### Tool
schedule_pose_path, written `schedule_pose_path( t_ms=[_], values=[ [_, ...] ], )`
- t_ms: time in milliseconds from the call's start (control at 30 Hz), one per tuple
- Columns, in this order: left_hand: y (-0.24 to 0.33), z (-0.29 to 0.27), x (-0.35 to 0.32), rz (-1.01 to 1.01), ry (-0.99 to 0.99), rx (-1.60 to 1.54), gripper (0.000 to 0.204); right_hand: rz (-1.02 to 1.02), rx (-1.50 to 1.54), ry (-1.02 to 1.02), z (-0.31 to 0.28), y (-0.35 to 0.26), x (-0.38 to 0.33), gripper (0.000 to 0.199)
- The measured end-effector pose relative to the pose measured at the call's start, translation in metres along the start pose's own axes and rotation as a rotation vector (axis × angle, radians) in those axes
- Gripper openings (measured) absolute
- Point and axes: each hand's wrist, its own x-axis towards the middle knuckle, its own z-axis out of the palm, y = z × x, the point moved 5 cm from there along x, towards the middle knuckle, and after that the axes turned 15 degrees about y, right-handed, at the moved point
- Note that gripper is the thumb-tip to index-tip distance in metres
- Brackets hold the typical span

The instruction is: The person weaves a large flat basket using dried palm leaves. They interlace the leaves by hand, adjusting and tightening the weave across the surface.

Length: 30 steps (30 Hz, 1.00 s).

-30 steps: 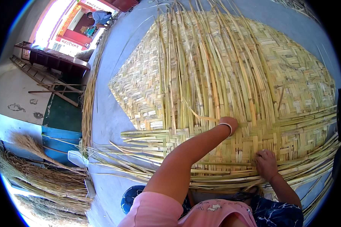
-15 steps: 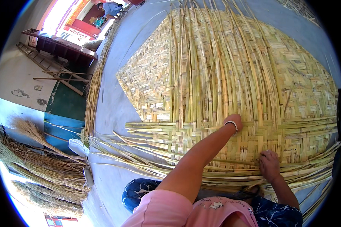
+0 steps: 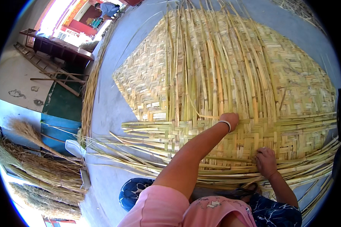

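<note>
A large mat of flat, split reed strips in a herringbone weave covers the floor before me. Many long loose strips run away from me over its middle. At the near end of these, my left hand, with a pale bangle at the wrist, is closed on a thin bent strip that sticks out to its left. My right hand lies nearer me and to the right, fingers curled down on the crosswise strips at the near edge of the weave. What its fingertips hold is hidden.
Loose strip ends fan out at the near left. A long reed bundle lies along the left. Beyond it are a straw broom, a white plastic piece, a wooden ladder and stacked stalks. A person bends over far left.
My left hand has shifted slightly left, and the thin bent strip beside it now stands out more. My right hand has risen a little on the weave. The whole view has slid slightly left.
</note>
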Motion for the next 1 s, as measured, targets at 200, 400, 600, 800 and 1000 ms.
schedule_pose_path(
  t_ms=[200,400,600,800,1000],
  values=[
    [-0.022,-0.027,0.040,-0.083,0.187,-0.121,0.021,0.011,0.038,-0.017,0.007,-0.002,0.002,0.017],
    [0.135,-0.135,-0.036,0.870,0.763,-0.046,0.013,0.498,0.346,-0.133,0.019,0.035,-0.004,0.017],
    [0.182,-0.154,-0.141,1.065,0.979,-0.506,0.018,1.332,1.541,-0.071,-0.023,-0.011,0.076,0.027],
    [0.158,-0.140,-0.149,0.756,1.063,-0.739,0.025,1.148,1.627,0.113,-0.052,0.013,0.096,0.033],
    [0.127,-0.059,-0.136,-0.209,0.534,-1.363,0.022,0.798,0.974,0.302,-0.075,0.019,0.111,0.018]
  ],
)
